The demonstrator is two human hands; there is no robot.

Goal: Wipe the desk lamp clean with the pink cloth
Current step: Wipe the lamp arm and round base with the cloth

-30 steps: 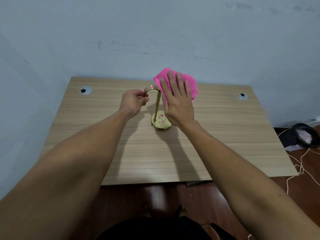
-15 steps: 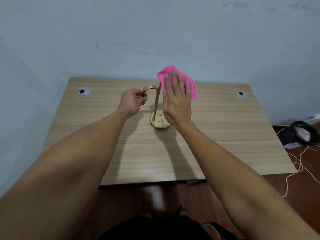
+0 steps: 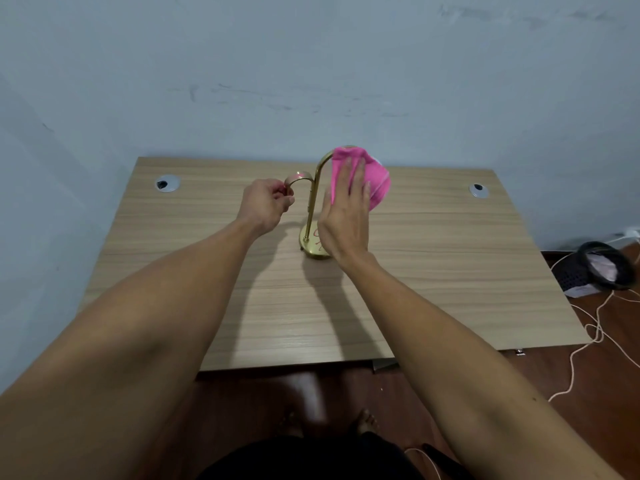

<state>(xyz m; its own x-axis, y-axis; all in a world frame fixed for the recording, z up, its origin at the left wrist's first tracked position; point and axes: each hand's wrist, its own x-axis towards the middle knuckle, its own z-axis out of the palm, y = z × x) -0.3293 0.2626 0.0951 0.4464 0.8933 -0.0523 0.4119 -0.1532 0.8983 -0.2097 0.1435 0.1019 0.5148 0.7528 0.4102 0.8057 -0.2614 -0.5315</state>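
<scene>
A brass desk lamp (image 3: 313, 199) with a round base and two curved arms stands in the middle of the wooden desk (image 3: 433, 271). My left hand (image 3: 265, 204) pinches the end of the lamp's short left arm. My right hand (image 3: 346, 213), fingers flat and together, presses the pink cloth (image 3: 375, 181) against the right side of the taller arm. The cloth covers that arm's end, and my right hand hides part of the base.
Two round cable grommets (image 3: 167, 183) (image 3: 478, 189) sit near the desk's back corners. A blue wall rises right behind the desk. On the floor to the right lie a black basket (image 3: 604, 266) and a loose white cord (image 3: 588, 344).
My right hand and the cloth have turned more upright and shifted slightly right along the tall arm, uncovering its curve. The left hand has kept its pinch.
</scene>
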